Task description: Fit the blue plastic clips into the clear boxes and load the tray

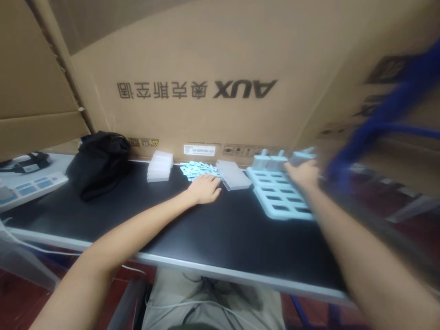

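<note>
A light-blue popsicle mold rack (pixel 271 214) with rows of rectangular slots sits on the right of the black table. Two popsicle molds (pixel 277 162) with blue tops and upright handles stand in its back row. At the back right corner, my right hand (pixel 304 174) is closed on another popsicle mold (pixel 302 156), slightly blurred. My left hand (pixel 206 189) rests palm down on the table, fingers stretched out, holding nothing. Just behind it lies a heap of light-blue sticks (pixel 197 168). Frosted clear plastic pieces (pixel 235 176) lie between the heap and the rack.
More frosted plastic pieces (pixel 160 166) are stacked left of the heap. A black cloth bag (pixel 99 165) and a white power strip (pixel 34 189) are at the left. A large cardboard box (pixel 192 55) walls the back. A blue metal frame (pixel 374 123) rises at the right.
</note>
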### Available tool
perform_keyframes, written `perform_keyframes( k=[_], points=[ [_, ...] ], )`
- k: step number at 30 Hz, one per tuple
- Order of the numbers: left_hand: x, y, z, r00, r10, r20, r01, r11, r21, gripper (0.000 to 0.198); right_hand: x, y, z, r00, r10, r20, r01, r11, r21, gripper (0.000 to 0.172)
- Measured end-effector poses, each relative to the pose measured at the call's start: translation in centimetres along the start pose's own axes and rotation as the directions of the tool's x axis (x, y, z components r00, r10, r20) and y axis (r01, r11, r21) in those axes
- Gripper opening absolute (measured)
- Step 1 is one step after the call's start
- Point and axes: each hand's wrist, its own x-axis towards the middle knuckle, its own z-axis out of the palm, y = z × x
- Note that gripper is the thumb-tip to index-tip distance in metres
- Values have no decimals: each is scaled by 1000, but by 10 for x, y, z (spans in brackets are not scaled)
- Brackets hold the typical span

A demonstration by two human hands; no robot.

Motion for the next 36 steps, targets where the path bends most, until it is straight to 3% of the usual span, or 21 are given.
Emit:
perform_keyframes(
  k=[3, 8, 11, 14, 17, 21, 25, 29, 36],
  points=[
    [-2, -3, -1, 997, -80, -5, 80, 996, 44, 32, -7, -4, -10, 998, 67, -21, -66, 997, 46, 92],
    [3, -8, -1, 982, -182, -51, 186, 978, 92, 39, -15, -16, -32, 992, 96, -76, -87, 990, 114, 90],
    [9, -16, 3, 989, -127, -80, 131, 990, 49, 39, -15, -31, -41, 995, 31, -91, -16, 986, 165, 94],
    [15, -24, 8, 997, -73, 11, 73, 997, -31, 49, -18, -54, -44, 994, -82, -73, 96, 972, 216, 85],
    [21, -29, 12, 993, -75, 89, 81, 995, -64, 60, -30, -84, -44, 972, -233, 29, 223, 954, 198, 77],
    [21, -28, 10, 994, -60, 89, 63, 997, -38, 53, -61, -127, -44, 889, -445, 103, 440, 895, 68, 81],
    [13, -25, 6, 999, -51, 14, 50, 998, 48, 46, -88, -158, -45, 803, -569, 178, 589, 802, -95, 83],
    [6, -20, 5, 989, -142, -42, 146, 982, 119, 47, -103, -177, -41, 692, -656, 300, 719, 666, -201, 75],
    [-2, -9, 5, 965, -241, -107, 257, 950, 178, 52, -124, -203, -36, 572, -771, 281, 818, 510, -266, 66]
  ],
)
